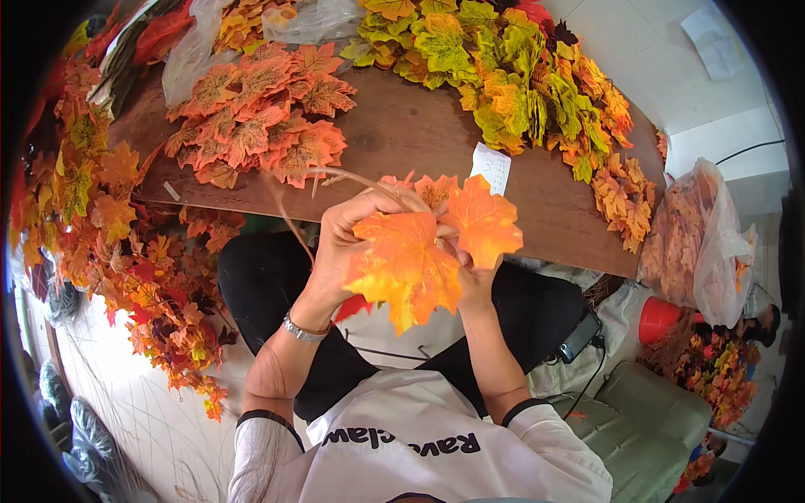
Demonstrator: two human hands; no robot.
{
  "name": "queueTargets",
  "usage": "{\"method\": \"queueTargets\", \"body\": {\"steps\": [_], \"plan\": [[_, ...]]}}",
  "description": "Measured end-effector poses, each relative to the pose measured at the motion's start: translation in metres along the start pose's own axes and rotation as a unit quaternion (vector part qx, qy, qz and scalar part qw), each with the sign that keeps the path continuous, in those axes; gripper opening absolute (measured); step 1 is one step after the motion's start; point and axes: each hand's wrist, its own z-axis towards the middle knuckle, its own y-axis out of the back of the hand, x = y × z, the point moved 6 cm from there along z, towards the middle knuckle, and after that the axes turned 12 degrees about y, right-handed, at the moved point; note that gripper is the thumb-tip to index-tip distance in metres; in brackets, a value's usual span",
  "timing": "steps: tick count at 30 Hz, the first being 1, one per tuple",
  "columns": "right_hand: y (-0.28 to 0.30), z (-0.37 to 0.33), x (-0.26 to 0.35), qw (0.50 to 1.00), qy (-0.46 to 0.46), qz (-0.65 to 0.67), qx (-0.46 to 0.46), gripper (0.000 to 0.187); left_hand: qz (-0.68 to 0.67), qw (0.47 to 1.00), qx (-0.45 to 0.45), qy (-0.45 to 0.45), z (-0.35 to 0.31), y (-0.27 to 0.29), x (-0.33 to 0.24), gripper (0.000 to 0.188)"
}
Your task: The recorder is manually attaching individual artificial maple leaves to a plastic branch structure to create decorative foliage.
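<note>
we hold two orange-yellow fabric maple leaves just above our lap: our left hand (348,239) is closed around the big orange-yellow fabric maple leaf (404,270) and a thin brown wire stem (289,214), and our right hand (471,281), mostly hidden, pinches the smaller orange fabric leaf (484,222). we judge that the leaves are being joined on the stem; the next move needs a steady pinch at the leaf base. farther, the brown wooden board (419,134) carries a heap of red-orange leaves (260,113) and a heap of yellow-green leaves (503,75).
</note>
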Motion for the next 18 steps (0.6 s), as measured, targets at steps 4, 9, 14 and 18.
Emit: {"method": "queueTargets", "body": {"steps": [4,9,14,18], "plan": [[0.000,-0.014,0.001,0.993,0.059,-0.077,0.067,0.017,-0.062,0.997,-0.013,-0.037,0.001,-0.003,-0.006,0.019],[0.011,-0.031,-0.007,0.972,0.027,-0.167,0.161,0.038,-0.134,0.987,-0.066,0.054,0.002,-0.003,-0.010,0.020],[0.020,-0.042,-0.008,0.952,0.038,-0.243,0.185,0.039,-0.119,0.990,-0.049,0.049,0.001,-0.001,-0.019,0.022],[0.012,-0.028,0.005,0.991,-0.007,-0.095,0.097,0.029,-0.094,0.993,-0.066,0.022,0.002,-0.002,-0.021,0.022]]}}
